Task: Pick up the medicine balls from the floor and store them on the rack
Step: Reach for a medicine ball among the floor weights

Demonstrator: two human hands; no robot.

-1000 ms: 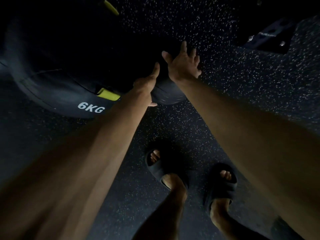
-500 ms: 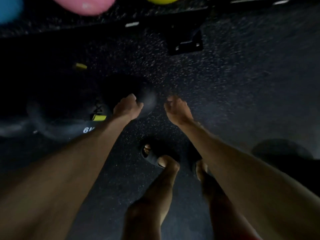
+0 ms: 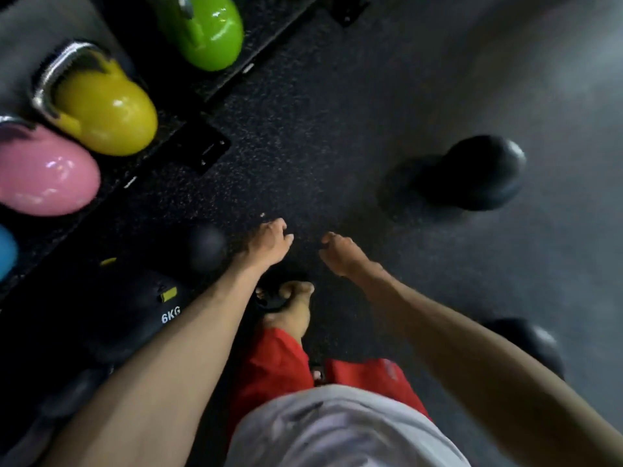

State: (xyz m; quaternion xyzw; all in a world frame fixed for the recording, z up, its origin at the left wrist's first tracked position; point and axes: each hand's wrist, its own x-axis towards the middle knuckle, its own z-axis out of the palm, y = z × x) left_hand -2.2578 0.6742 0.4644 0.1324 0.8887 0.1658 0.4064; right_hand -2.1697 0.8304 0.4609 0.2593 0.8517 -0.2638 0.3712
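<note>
Small dark medicine ball point(image 3: 205, 247): lies low at the left, just beside the left grip point(image 3: 269, 244), on its outer side. Contact not visible; they appear apart.
Left grip: fingers loosely curled, holding nothing.
Right grip point(image 3: 340, 256): near the left one with bare floor point(image 3: 337, 129) between them, also loosely curled and empty.
6KG ball point(image 3: 141, 318): black with a yellow tag, in shadow left of the left forearm, nearer the camera than the small ball. I cannot tell if it sits on the floor or on a low shelf.
Third black ball point(image 3: 478, 173): on the floor, well apart from the right grip, further out to the right.
Fourth dark ball point(image 3: 529, 342): partly hidden behind the right forearm.

Further left, on a dark shelf point(image 3: 175, 79): a green kettlebell point(image 3: 205, 32), a yellow kettlebell point(image 3: 104, 109), a pink kettlebell point(image 3: 43, 173) and the edge of a blue one point(image 3: 5, 251).

Versus 1.0 s ago: both grips lay spread against the small ball; now they are off it and curled.
Versus 0.5 s ago: the view sits higher and brighter, the kettlebells show in full, and the third ball comes into view.
</note>
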